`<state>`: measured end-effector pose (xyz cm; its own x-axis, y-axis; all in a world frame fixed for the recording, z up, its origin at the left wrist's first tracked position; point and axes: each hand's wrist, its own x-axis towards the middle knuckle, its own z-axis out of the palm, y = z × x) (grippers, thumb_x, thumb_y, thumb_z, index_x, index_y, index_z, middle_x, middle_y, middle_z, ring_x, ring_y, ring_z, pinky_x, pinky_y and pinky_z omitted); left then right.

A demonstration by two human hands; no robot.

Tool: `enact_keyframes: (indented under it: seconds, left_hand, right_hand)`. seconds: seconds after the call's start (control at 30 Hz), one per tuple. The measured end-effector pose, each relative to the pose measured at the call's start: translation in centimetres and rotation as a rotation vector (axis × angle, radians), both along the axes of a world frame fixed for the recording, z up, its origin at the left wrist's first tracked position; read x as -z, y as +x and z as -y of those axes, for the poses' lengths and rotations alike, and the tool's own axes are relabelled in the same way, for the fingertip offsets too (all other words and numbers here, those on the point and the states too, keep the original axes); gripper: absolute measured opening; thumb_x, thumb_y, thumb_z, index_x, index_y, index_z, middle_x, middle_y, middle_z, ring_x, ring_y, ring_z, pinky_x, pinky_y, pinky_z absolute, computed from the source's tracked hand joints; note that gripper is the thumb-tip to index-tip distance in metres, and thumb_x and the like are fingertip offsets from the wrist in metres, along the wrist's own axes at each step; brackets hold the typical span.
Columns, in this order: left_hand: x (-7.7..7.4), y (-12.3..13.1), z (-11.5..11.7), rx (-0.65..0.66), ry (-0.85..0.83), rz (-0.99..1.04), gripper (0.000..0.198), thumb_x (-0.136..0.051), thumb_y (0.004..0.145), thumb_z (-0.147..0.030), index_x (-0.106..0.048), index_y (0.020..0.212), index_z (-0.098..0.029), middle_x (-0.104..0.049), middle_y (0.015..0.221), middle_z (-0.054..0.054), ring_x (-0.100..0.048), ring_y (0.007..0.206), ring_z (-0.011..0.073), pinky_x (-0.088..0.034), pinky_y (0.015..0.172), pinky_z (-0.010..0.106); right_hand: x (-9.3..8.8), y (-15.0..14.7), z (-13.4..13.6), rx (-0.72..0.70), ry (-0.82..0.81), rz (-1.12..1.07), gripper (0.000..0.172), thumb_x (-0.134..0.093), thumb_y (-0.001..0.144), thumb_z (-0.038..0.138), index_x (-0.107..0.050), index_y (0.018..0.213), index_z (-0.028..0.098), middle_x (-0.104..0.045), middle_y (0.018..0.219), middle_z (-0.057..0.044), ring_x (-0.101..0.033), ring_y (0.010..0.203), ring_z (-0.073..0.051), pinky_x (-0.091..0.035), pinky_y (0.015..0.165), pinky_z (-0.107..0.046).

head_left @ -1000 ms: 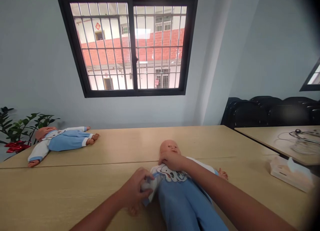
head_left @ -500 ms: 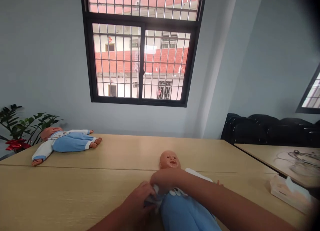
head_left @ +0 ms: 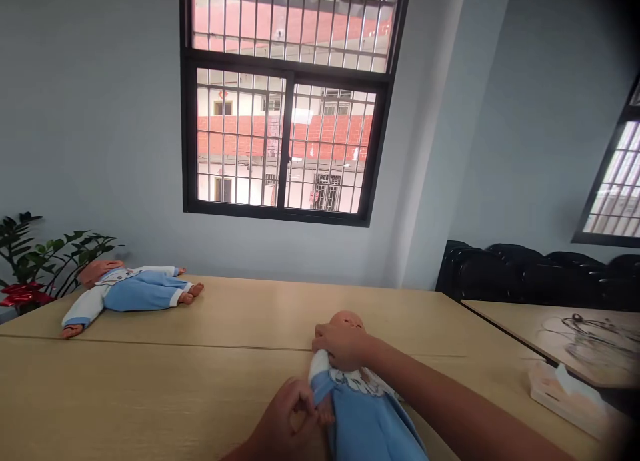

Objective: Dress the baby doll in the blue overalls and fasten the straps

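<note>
A baby doll (head_left: pixel 370 414) in a blue and white outfit lies on its back in front of me, its face partly hidden by my right hand. My right hand (head_left: pixel 341 346) reaches across its chest, with curled fingers closed on the white upper sleeve (head_left: pixel 319 363) near the shoulder. Below it, my left hand (head_left: pixel 290 414) has its thumb and fingers bent together at the blue cuff (head_left: pixel 323 385), next to the doll's small hand (head_left: pixel 326 411). The sleeve lies along the doll's side, and the little hand sticks out of the cuff.
A second doll (head_left: pixel 145 293) in similar clothes lies at the table's far left, beside a potted plant (head_left: pixel 60 251). A tissue box (head_left: pixel 565 398) stands on the right. Cables (head_left: pixel 595 331) lie on another table, with black chairs (head_left: pixel 520 274) behind. The wooden table (head_left: pixel 150 394) has a seam.
My right hand has moved up from the doll's forearm to its shoulder. The bunched sleeve is now straighter, and the doll's hand shows at the cuff. The view has tilted up slightly.
</note>
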<state>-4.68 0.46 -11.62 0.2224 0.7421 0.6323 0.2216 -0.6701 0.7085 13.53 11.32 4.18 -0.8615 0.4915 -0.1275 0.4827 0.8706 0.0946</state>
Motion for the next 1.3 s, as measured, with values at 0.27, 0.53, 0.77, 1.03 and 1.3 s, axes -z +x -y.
enact_keyframes:
  seconds: [0.27,0.53,0.77,1.03,1.3]
  left_hand:
    - [0.6,0.3,1.1,-0.106,-0.055,-0.215,0.013,-0.064,0.083,-0.024,-0.065,0.096,-0.024,-0.068,0.090,0.008,-0.061,0.083,0.0235,-0.049,0.078,0.037]
    - [-2.0,-1.2,0.4,-0.194,-0.267,-0.101,0.035,-0.055,0.095,-0.042,-0.067,0.120,-0.021,-0.066,0.103,0.010,-0.059,0.087,0.0229,-0.051,0.083,0.037]
    - [-0.7,-1.5,-0.1,-0.068,-0.294,-0.286,0.033,-0.061,0.091,-0.033,-0.068,0.121,-0.022,-0.069,0.115,0.011,-0.061,0.102,0.0257,-0.049,0.095,0.039]
    - [-0.8,-1.2,0.0,-0.048,-0.361,-0.291,0.031,-0.057,0.089,-0.028,-0.069,0.117,-0.022,-0.070,0.117,0.010,-0.062,0.107,0.0260,-0.049,0.097,0.038]
    - [-1.7,-1.0,0.2,-0.051,-0.214,-0.311,0.026,-0.052,0.097,-0.041,-0.068,0.111,-0.025,-0.070,0.113,0.009,-0.063,0.106,0.0267,-0.050,0.098,0.038]
  right_hand:
    - [1.6,0.5,-0.8,0.305,-0.053,-0.325,0.019,-0.047,0.085,0.012,-0.063,0.095,0.016,-0.067,0.099,-0.008,-0.063,0.086,-0.020,-0.043,0.074,-0.028]
    - [4.7,-1.0,0.2,0.367,-0.083,-0.351,0.024,-0.052,0.084,0.018,-0.067,0.102,0.014,-0.065,0.111,-0.012,-0.061,0.092,-0.022,-0.041,0.076,-0.029]
    - [3.3,0.2,1.6,0.332,-0.086,-0.450,0.025,-0.051,0.092,0.020,-0.069,0.109,0.017,-0.067,0.116,-0.010,-0.063,0.099,-0.021,-0.044,0.083,-0.030]
    - [6.3,13.2,4.1,0.739,-0.104,-0.924,0.028,-0.043,0.094,0.035,-0.061,0.079,0.020,-0.067,0.087,-0.008,-0.061,0.087,-0.025,-0.047,0.082,-0.038]
    - [10.3,15.4,2.2,0.661,-0.453,-1.046,0.029,-0.053,0.081,0.044,-0.067,0.090,0.020,-0.070,0.101,-0.010,-0.063,0.100,-0.029,-0.048,0.092,-0.041]
